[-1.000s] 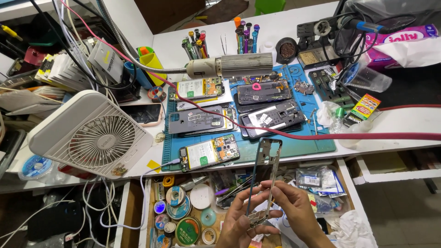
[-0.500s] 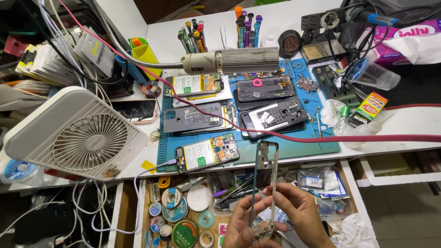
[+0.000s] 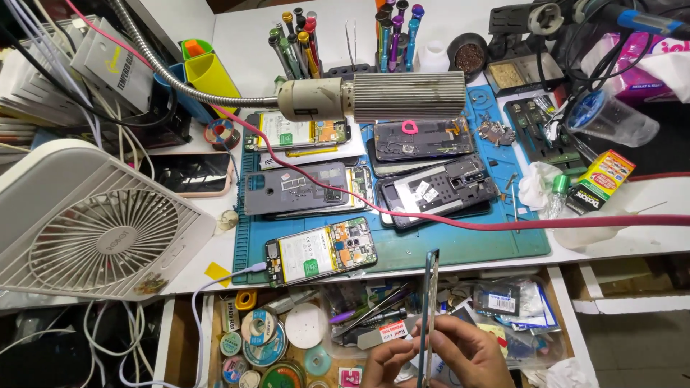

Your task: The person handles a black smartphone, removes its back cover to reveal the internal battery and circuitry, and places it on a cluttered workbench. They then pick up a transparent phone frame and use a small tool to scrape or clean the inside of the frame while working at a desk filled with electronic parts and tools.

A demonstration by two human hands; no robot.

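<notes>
At the bottom edge of the frame, right of centre, a thin phone frame (image 3: 430, 309) is held upright and edge-on, so that only its narrow metallic side is seen. It is gripped low down by both hands: the left hand (image 3: 384, 368) is closed on it from the left with curled fingers, and the right hand (image 3: 471, 353) is closed on it from the right, its fingers pressed to the strip. The lower end of the frame is hidden behind the hands.

Directly beneath the hands an open drawer (image 3: 564, 316) is seen, filled with rolls of tape (image 3: 260, 327), a white round disc (image 3: 306, 325), small packets and loose tools.

Just above the drawer, on the white desk, a blue work mat (image 3: 460, 248) is laid. At its lower left edge an opened phone (image 3: 320, 251) with exposed battery and circuit board is placed. Further up the mat a grey back cover (image 3: 296, 188) and two dark opened phones (image 3: 437, 191) are arranged, and a red cable (image 3: 503, 221) is draped across them toward the right edge of the frame.

At the left of the frame a white desk fan (image 3: 93, 223) is set face-up. In the upper centre a ribbed lamp head (image 3: 374, 97) on a flexible metal neck is suspended over the mat. At the top of the frame screwdrivers (image 3: 295, 39) are stood upright in a holder. At the upper right a clear plastic cup (image 3: 611, 118) is lying on its side.
</notes>
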